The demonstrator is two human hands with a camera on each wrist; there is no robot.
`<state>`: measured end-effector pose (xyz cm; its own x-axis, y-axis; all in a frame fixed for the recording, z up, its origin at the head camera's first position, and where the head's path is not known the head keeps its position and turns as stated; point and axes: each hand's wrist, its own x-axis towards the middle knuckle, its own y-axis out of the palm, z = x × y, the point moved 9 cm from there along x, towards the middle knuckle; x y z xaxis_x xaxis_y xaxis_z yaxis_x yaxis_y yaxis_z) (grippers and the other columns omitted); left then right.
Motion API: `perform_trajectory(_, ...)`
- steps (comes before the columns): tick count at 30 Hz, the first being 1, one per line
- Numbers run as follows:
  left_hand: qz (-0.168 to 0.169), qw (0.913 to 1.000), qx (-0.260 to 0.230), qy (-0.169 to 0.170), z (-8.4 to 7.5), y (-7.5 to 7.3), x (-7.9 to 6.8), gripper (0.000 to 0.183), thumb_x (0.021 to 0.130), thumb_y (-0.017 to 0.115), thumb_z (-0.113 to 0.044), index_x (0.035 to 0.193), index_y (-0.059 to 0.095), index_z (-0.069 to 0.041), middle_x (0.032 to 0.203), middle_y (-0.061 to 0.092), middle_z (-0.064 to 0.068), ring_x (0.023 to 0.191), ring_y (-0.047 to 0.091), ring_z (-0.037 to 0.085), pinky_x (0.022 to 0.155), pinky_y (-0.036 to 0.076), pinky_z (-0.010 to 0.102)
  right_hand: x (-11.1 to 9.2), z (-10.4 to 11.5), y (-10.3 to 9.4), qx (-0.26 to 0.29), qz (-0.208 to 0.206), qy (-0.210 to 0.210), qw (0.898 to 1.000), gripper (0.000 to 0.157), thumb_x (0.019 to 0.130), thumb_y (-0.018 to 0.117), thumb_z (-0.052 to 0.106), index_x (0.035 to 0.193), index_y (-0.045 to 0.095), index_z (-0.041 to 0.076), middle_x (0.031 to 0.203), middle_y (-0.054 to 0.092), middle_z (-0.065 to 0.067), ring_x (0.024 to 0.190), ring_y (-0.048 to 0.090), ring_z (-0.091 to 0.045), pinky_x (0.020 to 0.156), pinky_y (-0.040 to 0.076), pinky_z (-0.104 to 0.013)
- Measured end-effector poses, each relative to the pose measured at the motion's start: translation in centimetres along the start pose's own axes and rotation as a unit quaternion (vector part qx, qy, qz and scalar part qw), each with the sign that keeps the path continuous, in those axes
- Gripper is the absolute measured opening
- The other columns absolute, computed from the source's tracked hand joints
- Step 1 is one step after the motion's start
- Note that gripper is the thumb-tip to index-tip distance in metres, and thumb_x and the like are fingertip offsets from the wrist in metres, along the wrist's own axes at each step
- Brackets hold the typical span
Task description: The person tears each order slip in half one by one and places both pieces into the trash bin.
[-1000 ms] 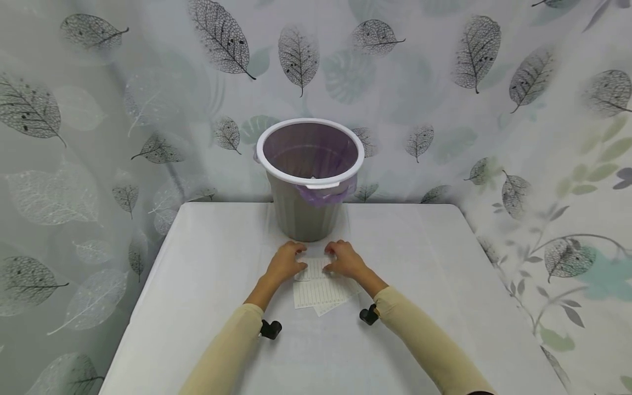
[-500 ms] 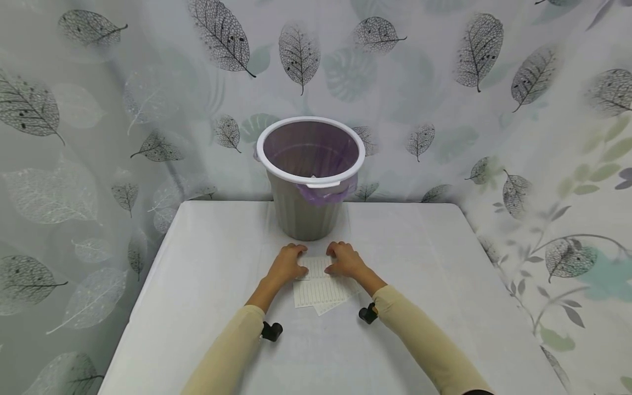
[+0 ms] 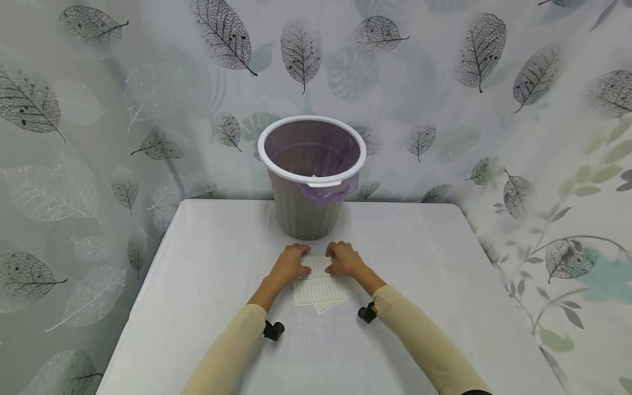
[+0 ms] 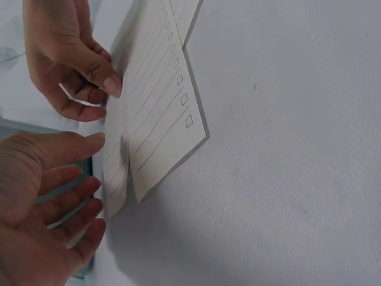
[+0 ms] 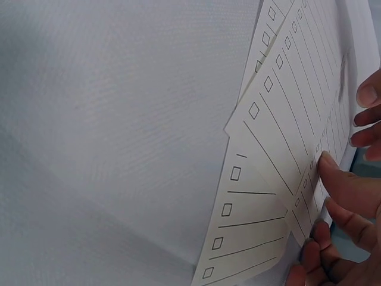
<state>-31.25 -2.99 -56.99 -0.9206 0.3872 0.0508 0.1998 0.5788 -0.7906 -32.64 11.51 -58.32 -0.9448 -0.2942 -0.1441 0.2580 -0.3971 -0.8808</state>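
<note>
Indoor workspace, leaf-print curtains (image 3: 395, 99), white table (image 3: 419, 258)

Left hand (image 3: 289, 265) loosely spread, right hand (image 3: 344, 260) opposite, fingers (image 5: 350, 221) bent

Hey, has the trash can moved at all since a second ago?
No, the lined trash can stands at the same spot relative to the back edge of the white-covered table.

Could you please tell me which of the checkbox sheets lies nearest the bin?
The far sheet, lying between the left hand and right hand; the middle sheet and slanted sheet lie farther from the bin.
</note>
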Motion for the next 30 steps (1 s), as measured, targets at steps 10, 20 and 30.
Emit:
perform_trajectory(10,0.015,0.9997,0.001,-0.017,-0.16,0.00,-0.09,0.057,0.079,0.090,-0.006,0.131,0.067,0.003,0.126,0.066,0.019,0.116,0.061,0.037,0.099,0.051,0.048,0.10,-0.13,0.05,0.008,0.004,-0.006,1.000,0.041,0.078,0.093,0.015,0.109,0.066,0.011,0.101,0.058,-0.006,0.098,0.054,-0.029,0.084,0.050,-0.055)
perform_trajectory(20,0.009,0.9999,0.006,-0.007,-0.13,0.07,0.29,0.054,0.081,0.091,-0.009,0.129,0.069,0.001,0.114,0.069,0.014,0.105,0.063,0.032,0.093,0.052,0.048,0.45,-0.19,-0.07,-0.014,0.009,-0.005,1.000,0.034,0.077,0.093,0.017,0.098,0.066,0.015,0.099,0.056,-0.006,0.101,0.053,-0.032,0.085,0.049,-0.058)
perform_trajectory(30,0.023,0.9987,-0.043,0.015,-0.97,-0.15,0.31,0.021,0.089,0.081,-0.004,0.110,0.076,-0.002,0.104,0.074,0.009,0.098,0.070,0.026,0.088,0.056,0.042,0.34,-0.52,-0.71,-0.005,-0.010,-0.012,1.000,0.033,0.075,0.093,0.016,0.090,0.063,0.015,0.094,0.058,0.001,0.098,0.054,-0.028,0.085,0.043,-0.055)
